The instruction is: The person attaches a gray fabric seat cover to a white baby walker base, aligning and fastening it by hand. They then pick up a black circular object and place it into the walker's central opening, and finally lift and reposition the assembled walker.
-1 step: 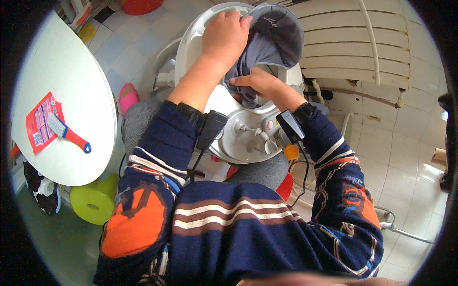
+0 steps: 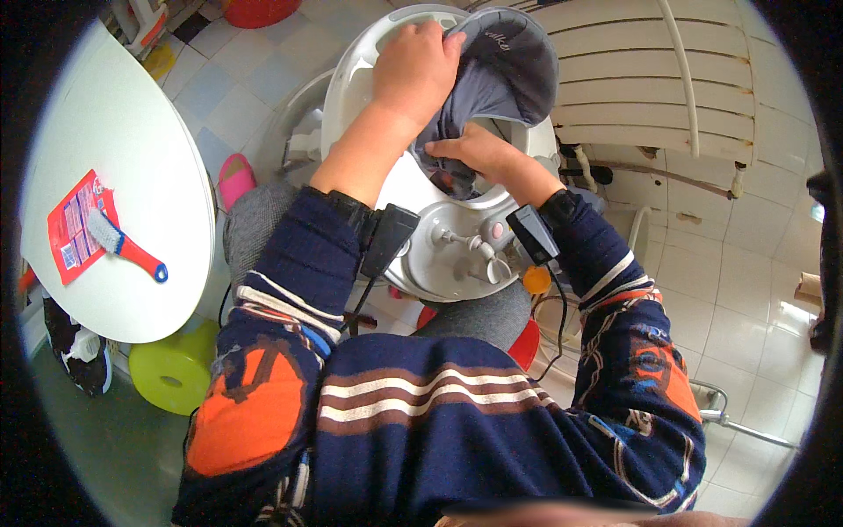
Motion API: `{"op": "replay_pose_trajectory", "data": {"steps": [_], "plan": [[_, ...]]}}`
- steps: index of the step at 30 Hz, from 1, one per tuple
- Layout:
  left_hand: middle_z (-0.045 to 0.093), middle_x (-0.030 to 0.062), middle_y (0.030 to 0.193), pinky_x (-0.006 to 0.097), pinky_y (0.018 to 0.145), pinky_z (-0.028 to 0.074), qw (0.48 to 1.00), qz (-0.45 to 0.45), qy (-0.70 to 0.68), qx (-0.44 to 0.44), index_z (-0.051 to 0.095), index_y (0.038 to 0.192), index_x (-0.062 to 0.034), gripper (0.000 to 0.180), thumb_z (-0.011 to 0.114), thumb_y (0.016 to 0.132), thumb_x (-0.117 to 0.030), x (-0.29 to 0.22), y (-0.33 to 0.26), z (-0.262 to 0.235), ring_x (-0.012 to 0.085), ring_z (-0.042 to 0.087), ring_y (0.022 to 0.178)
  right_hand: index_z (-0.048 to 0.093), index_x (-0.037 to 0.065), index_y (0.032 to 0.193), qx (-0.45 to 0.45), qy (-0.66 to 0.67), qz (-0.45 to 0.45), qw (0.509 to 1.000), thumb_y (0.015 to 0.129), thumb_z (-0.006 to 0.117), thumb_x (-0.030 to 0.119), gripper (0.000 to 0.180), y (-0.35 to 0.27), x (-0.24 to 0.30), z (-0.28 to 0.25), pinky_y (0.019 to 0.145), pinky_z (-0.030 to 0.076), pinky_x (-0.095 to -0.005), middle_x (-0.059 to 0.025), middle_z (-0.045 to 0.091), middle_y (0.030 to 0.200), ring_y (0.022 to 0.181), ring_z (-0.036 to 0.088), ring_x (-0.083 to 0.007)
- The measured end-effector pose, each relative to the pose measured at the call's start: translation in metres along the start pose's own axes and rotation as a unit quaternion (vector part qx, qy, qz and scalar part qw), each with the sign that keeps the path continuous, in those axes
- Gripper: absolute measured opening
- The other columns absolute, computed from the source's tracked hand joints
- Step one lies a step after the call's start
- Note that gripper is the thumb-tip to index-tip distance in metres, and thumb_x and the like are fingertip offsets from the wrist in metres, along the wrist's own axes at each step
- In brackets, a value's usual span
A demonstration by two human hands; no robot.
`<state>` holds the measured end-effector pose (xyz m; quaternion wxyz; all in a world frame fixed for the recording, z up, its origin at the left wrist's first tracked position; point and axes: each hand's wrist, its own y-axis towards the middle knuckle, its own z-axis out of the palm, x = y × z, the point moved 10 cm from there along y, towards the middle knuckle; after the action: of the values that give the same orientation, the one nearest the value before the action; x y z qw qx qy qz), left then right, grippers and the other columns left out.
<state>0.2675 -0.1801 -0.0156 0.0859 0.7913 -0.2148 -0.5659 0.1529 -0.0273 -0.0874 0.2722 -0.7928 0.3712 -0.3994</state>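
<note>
A white and grey baby walker stands in front of me, with a round grey tray on its near side. Its dark grey fabric seat is bunched up, and the padded back stands at the far right of the frame. My left hand is closed on the seat's upper left edge. Lower down, my right hand pinches the gathered cloth, thumb pointing left; its other fingers are partly hidden. On the tray sit small grey toy parts and a pink button.
At the left, a white round table bears a red and blue brush on a red packet. A lime-green stool stands below it. A pink slipper lies on the tiled floor. A white slatted panel is at the far right.
The cloth under my right hand has shifted slightly, showing more of a gap below it. Both hands stay almost where they were.
</note>
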Motion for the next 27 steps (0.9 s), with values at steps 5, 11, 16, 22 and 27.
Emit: {"op": "replay_pose_trajectory", "data": {"steps": [5, 11, 16, 22, 27], "plan": [[0.067, 0.0221, 0.091, 0.05, 0.073, 0.056, 1.0, -0.005, -0.006, 0.009, 0.066, 0.092, -0.0009, 0.037, 0.06, 0.095, -0.038, -0.001, -0.001, 0.002, 0.0414, 0.067, 0.085, 0.07, -0.005, 0.086, -0.053, -0.105, -0.094, 0.989, 0.086, 0.072, 0.03, 0.036, 0.014, 0.005, -0.006, 0.063, 0.052, -0.0386, -0.0159, 0.069, 0.074, 0.063, 0.066, -0.0256], [0.067, 0.0222, 0.092, 0.052, 0.076, 0.054, 1.0, 0.004, -0.013, 0.003, 0.065, 0.091, -0.0019, 0.037, 0.059, 0.096, -0.038, -0.003, -0.005, 0.002, 0.0424, 0.065, 0.087, 0.069, -0.007, 0.089, -0.179, -0.111, -0.211, 0.955, 0.085, 0.071, 0.032, 0.04, 0.03, -0.001, -0.018, 0.071, 0.052, -0.0456, -0.0296, 0.067, 0.081, 0.083, 0.068, -0.0452], [0.068, 0.0221, 0.089, 0.051, 0.074, 0.054, 1.0, 0.013, -0.001, -0.017, 0.065, 0.087, -0.002, 0.037, 0.06, 0.095, -0.037, -0.004, -0.003, 0.001, 0.0425, 0.066, 0.084, 0.069, -0.008, 0.089, -0.162, -0.114, -0.161, 0.967, 0.084, 0.071, 0.032, 0.04, 0.048, -0.016, -0.016, 0.073, 0.052, -0.0466, -0.0306, 0.067, 0.084, 0.086, 0.068, -0.0442], [0.064, 0.0215, 0.101, 0.05, 0.08, 0.052, 0.998, -0.025, 0.035, 0.043, 0.06, 0.098, -0.0024, 0.024, 0.065, 0.091, -0.025, -0.011, -0.005, 0.0, 0.042, 0.063, 0.093, 0.068, -0.01, 0.09, -0.163, -0.095, -0.206, 0.96, 0.085, 0.07, 0.03, 0.04, 0.035, -0.003, -0.016, 0.073, 0.052, -0.0442, -0.029, 0.068, 0.083, 0.082, 0.068, -0.0424], [0.066, 0.0209, 0.085, 0.048, 0.071, 0.052, 0.989, 0.127, -0.075, 0.013, 0.063, 0.087, -0.0018, 0.024, 0.065, 0.09, -0.026, -0.062, -0.013, -0.022, 0.0417, 0.064, 0.081, 0.072, 0.001, 0.096, -0.081, -0.059, -0.119, 0.988, 0.084, 0.072, 0.023, 0.026, 0.041, -0.01, -0.014, 0.068, 0.052, -0.0376, -0.0154, 0.072, 0.085, 0.076, 0.066, -0.0228]]}}
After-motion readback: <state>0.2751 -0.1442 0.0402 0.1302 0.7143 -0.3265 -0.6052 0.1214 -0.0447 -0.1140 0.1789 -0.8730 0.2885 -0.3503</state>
